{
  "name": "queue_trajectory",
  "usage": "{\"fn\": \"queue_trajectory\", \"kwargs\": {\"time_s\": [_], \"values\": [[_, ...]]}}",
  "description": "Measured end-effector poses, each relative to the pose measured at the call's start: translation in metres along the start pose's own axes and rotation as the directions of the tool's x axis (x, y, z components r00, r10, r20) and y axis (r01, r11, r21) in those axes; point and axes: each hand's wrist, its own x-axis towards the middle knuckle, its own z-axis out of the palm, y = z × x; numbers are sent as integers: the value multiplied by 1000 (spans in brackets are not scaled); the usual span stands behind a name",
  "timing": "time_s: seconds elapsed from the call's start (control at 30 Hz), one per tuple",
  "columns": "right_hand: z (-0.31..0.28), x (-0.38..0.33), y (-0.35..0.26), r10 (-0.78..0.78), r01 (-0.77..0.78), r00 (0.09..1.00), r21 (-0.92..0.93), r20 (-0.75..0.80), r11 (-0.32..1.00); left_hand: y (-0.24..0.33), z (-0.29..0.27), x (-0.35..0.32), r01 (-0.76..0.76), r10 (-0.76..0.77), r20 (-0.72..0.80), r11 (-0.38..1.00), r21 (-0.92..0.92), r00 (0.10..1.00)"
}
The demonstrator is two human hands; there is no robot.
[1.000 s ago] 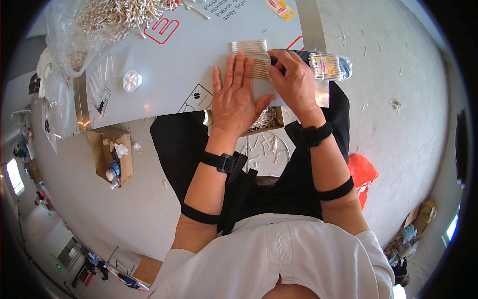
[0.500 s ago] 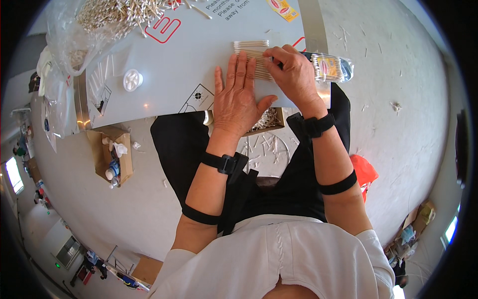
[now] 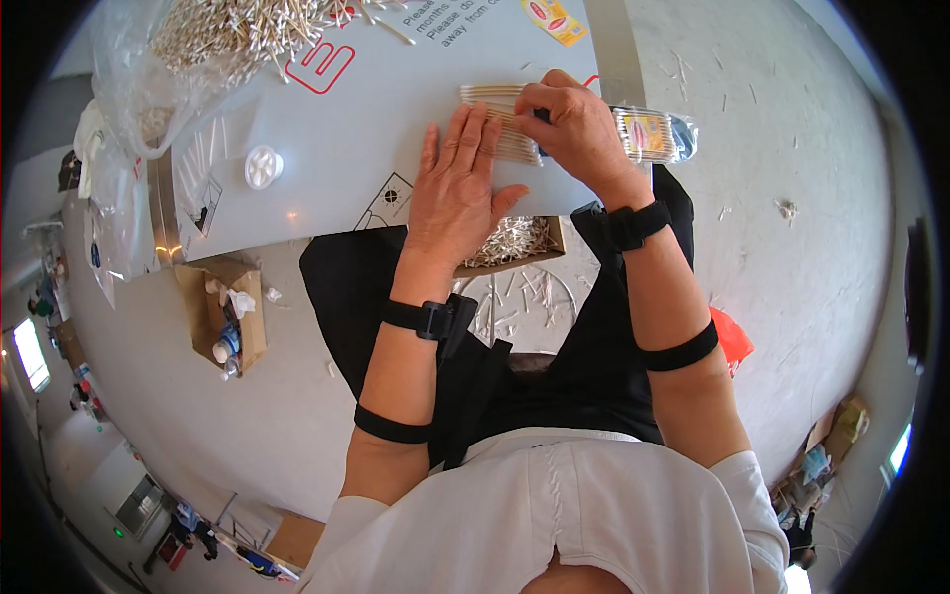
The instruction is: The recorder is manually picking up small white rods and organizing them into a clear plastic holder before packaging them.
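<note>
Cotton swabs lie side by side in a flat row on the grey printed board, partly hidden under both hands. My left hand rests flat with its fingers stretched out, fingertips at the left ends of the row. Over the row's right part, my right hand is closed in a pinch, its fingertips touching the swabs; whatever is between them is hidden. Just right of that hand lies a clear packet of swabs with a yellow label, reaching past the board's edge.
A heap of loose swabs spills from a clear plastic bag at the far left. Nearer stands a small round white container. A yellow card lies at the far edge. Under the board's near edge sits a box of swabs; an open carton stands on the floor.
My left hand has slid slightly left, still flat. My right hand, still pinched, has shifted a little left over the swabs.
</note>
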Motion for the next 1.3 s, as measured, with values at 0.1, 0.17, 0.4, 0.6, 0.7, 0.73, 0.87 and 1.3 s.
{"fn": "queue_trajectory", "kwargs": {"time_s": [0.1,0.17,0.4,0.6,0.7,0.73,0.87,1.3], "values": [[-3,-3,-10,28,-25,997,-41,77,999,-3,3,-2,3,-3,-25,1000,-3,1000],[-1,-8,-8,-72,72,997,-13,0,997,-2,3,-2,7,-7,-20,1000,-6,1000],[6,1,8,-18,18,999,-2,-27,1000,0,2,1,-10,10,-19,1000,0,1000],[-9,-13,2,38,-41,999,83,39,996,4,3,-1,26,-26,-2,1000,-5,1000],[-11,-29,-5,-58,60,997,-39,54,997,6,3,-1,38,-38,4,999,-7,999],[-10,-31,-3,-56,58,997,-40,51,998,6,3,0,44,-44,4,999,-11,999],[-7,-31,1,-29,29,999,-10,-26,1000,11,5,1,46,-46,-7,999,11,999],[9,-46,1,309,-76,934,744,-180,664,54,28,20,105,-105,-17,994,-18,994]]}}
